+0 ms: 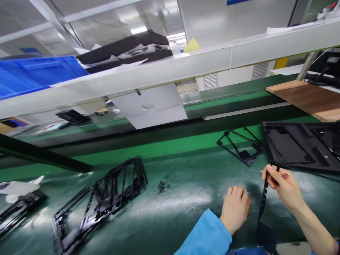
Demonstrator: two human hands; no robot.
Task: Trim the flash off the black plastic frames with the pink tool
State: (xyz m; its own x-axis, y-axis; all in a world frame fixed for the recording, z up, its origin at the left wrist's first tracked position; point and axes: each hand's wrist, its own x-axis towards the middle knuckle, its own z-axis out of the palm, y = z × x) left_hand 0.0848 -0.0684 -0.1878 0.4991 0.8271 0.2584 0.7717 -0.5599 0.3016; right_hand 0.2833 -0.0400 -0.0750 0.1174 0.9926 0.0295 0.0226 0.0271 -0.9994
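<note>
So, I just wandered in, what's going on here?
Someone is handling thin black parts at a green work surface. Their right hand grips a black frame by its upper corner. The left hand, in a blue sleeve, is just beside it with fingers curled; whether it holds anything is hidden. Beyond the hands lie a similar loose frame and a black tray. A pile of black frames lies over to the left.

A green bench point(183, 226) stretches before me, a white shelf point(202, 60) running above it; beyond stand a grey wall point(233, 21) and slatted vents point(210, 81), with a light strip point(139, 30) glowing.
</note>
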